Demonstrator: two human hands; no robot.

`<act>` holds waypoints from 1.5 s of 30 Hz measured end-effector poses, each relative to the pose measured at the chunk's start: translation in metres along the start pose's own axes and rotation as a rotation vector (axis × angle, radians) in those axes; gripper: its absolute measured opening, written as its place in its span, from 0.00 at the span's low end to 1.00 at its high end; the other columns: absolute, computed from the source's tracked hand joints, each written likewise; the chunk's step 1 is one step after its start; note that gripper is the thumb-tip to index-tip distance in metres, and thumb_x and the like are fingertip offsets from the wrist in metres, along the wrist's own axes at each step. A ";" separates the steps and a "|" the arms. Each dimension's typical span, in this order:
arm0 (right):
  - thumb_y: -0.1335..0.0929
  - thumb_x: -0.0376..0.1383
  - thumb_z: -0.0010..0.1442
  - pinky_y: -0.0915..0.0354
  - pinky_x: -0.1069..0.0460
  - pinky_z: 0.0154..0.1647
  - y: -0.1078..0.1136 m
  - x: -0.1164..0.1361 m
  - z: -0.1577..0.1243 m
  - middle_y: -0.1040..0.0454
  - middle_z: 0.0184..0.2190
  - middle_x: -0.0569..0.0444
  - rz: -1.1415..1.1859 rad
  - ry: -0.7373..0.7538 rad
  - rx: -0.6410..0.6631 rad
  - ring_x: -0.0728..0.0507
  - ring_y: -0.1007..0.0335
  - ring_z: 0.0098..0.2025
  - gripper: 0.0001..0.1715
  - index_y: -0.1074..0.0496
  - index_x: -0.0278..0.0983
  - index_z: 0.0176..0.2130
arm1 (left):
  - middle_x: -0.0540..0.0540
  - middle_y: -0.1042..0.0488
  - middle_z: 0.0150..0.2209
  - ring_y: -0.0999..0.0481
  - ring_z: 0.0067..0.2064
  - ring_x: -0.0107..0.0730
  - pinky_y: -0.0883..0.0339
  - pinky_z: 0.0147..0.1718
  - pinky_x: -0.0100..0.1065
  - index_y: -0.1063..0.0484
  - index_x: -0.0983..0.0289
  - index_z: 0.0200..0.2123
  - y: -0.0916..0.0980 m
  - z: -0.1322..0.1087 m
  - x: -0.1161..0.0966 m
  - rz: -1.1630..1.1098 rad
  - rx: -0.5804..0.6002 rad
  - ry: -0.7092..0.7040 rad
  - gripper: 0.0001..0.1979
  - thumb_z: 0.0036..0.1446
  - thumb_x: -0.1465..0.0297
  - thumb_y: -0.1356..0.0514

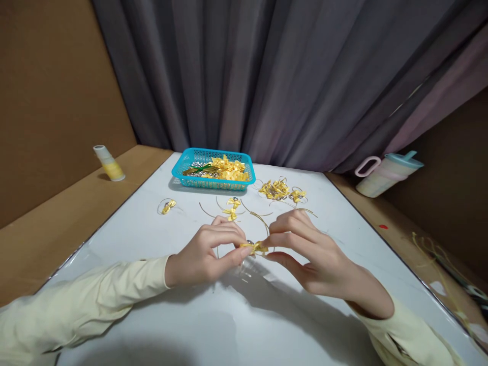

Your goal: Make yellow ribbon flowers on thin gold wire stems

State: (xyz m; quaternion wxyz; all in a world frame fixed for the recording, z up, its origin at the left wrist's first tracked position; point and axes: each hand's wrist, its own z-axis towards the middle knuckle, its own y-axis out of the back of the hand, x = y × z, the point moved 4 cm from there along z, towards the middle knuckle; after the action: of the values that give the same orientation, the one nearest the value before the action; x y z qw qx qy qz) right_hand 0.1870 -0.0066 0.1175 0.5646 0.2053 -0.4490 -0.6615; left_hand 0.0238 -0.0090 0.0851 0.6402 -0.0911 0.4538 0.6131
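A small yellow ribbon bow is held just above the white table, with a shiny silver bead or bell beside it and a thin wire around it. My left hand pinches the bow's left end between thumb and forefinger. At the other end, the thumb and forefinger of my right hand close on the ribbon's edge. Beyond my fingers lie loose curved gold wires and more yellow bows with a silver bead. Part of the held piece is hidden behind my fingertips.
A blue basket of yellow bows, silver pieces and tied wires stands at the back. Right of it is a pile of bows on wires; another bow lies left. A bottle and a lidded cup stand on the sides.
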 end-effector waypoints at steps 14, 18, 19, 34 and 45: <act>0.36 0.23 0.59 0.44 0.49 0.39 -0.011 0.001 0.002 0.33 0.33 0.52 0.099 -0.031 0.016 0.47 0.42 0.37 0.08 0.33 0.35 0.35 | 0.49 0.29 0.22 0.30 0.29 0.28 0.41 0.38 0.37 0.32 0.65 0.25 -0.001 0.000 0.001 0.007 -0.006 -0.020 0.09 0.58 0.77 0.45; 0.36 0.22 0.58 0.44 0.48 0.41 -0.006 0.004 0.002 0.32 0.33 0.52 0.151 -0.054 0.119 0.46 0.42 0.39 0.08 0.33 0.34 0.34 | 0.49 0.29 0.22 0.30 0.30 0.28 0.41 0.38 0.38 0.31 0.65 0.27 0.000 0.000 0.001 0.061 -0.047 -0.077 0.07 0.58 0.77 0.44; 0.36 0.23 0.58 0.44 0.48 0.41 -0.004 0.005 0.002 0.32 0.33 0.52 0.152 -0.052 0.129 0.46 0.42 0.39 0.08 0.32 0.34 0.35 | 0.49 0.29 0.22 0.30 0.30 0.28 0.41 0.38 0.38 0.32 0.65 0.27 0.000 0.000 0.001 0.073 -0.054 -0.084 0.07 0.58 0.77 0.44; 0.34 0.36 0.58 0.43 0.57 0.23 -0.006 -0.005 -0.003 0.32 0.19 0.57 0.387 -0.715 -0.011 0.52 0.40 0.21 0.09 0.25 0.33 0.34 | 0.53 0.26 0.25 0.27 0.31 0.31 0.45 0.35 0.39 0.31 0.69 0.31 0.005 -0.002 -0.018 0.535 -0.201 -0.330 0.03 0.55 0.79 0.44; 0.32 0.42 0.56 0.51 0.58 0.19 -0.035 -0.012 -0.011 0.43 0.12 0.62 0.815 -1.030 -0.087 0.55 0.53 0.17 0.18 0.22 0.32 0.40 | 0.52 0.24 0.24 0.24 0.32 0.32 0.45 0.35 0.38 0.31 0.70 0.30 -0.005 -0.006 -0.017 0.856 -0.181 -0.500 0.03 0.54 0.79 0.44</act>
State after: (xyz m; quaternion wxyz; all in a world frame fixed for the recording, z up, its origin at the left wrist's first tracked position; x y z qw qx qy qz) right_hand 0.1788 -0.0010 0.0803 0.4904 -0.3471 -0.6765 -0.4258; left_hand 0.0281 -0.0262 0.0914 0.4100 0.1977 0.2285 0.8606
